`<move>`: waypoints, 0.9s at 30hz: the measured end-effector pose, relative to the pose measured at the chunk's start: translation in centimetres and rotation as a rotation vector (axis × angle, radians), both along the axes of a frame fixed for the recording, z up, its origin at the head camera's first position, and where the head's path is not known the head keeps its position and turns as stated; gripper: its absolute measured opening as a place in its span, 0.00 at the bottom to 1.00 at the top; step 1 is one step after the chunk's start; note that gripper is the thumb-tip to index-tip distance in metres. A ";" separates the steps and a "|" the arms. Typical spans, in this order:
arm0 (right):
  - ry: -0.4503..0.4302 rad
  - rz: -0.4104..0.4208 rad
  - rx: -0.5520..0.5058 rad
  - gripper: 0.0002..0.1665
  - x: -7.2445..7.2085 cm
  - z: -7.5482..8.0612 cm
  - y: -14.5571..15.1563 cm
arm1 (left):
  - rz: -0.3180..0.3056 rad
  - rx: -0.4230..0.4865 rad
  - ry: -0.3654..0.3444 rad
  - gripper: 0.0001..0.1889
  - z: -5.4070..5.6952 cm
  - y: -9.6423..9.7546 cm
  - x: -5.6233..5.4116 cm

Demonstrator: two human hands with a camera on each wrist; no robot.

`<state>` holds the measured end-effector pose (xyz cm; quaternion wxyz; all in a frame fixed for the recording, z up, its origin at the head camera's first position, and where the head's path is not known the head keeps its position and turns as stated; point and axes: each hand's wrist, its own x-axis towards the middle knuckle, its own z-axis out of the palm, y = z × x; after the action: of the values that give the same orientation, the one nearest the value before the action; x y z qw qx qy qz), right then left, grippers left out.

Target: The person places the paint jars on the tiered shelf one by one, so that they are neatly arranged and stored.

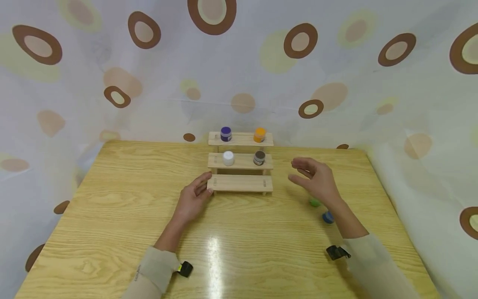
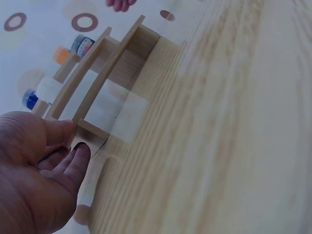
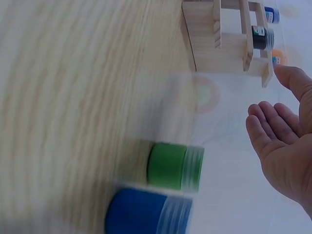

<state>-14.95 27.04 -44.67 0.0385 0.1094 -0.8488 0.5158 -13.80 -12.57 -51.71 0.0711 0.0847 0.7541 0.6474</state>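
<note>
A three-step wooden display rack (image 1: pixel 240 183) stands on the table toward the back. On its top step sit a purple-lidded jar (image 1: pixel 225 134) and an orange jar (image 1: pixel 259 135). The middle step carries a white jar (image 1: pixel 228 158) and a dark brown jar (image 1: pixel 259 158), while the lowest step is bare. At the rack's lower left end, my left hand (image 1: pixel 192 201) pinches the bottom step between thumb and fingers, as the left wrist view shows. My right hand (image 1: pixel 317 180) hovers to the right of the rack, fingers loosely bent and holding nothing.
Below my right hand, a green jar (image 3: pixel 168 166) and a blue jar (image 3: pixel 136 212) stand close together on the table. A patterned sheet (image 1: pixel 242 62) hangs behind the wooden table (image 1: pixel 130 216) and along its sides.
</note>
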 end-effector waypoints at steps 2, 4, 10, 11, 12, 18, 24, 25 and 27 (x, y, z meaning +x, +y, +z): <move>0.003 -0.008 0.010 0.30 0.5 -0.1 0.6 | 0.006 -0.005 0.001 0.30 0.0 -0.1 0.0; 0.010 -0.025 0.018 0.29 0.9 -0.2 1.4 | 0.003 0.004 0.000 0.30 0.0 -0.1 0.0; 0.008 -0.082 0.016 0.30 2.4 -0.5 3.4 | 0.005 0.004 -0.010 0.30 0.1 -0.1 0.0; 0.003 -0.088 0.025 0.30 2.6 -0.5 3.7 | 0.006 -0.005 -0.007 0.30 0.2 -0.1 0.0; -0.001 -0.092 0.035 0.30 2.9 -0.6 3.8 | 0.009 -0.012 -0.005 0.30 0.1 -0.1 0.0; -0.014 -0.105 0.063 0.30 3.8 -1.2 4.7 | 0.016 -0.004 -0.005 0.30 -0.1 -0.2 0.1; -0.008 -0.087 0.074 0.29 4.8 -1.9 5.5 | -0.003 0.008 -0.004 0.30 -0.1 -0.1 0.1; -0.016 -0.084 0.069 0.29 5.0 -2.1 5.6 | -0.004 0.009 -0.001 0.30 -0.1 -0.1 0.1; -0.038 -0.080 0.068 0.29 5.4 -2.4 5.8 | -0.006 0.007 0.008 0.30 -0.2 -0.1 0.0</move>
<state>-9.58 32.80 -47.07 0.0393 0.0670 -0.8701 0.4867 -13.79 -12.65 -51.88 0.0697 0.0900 0.7520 0.6492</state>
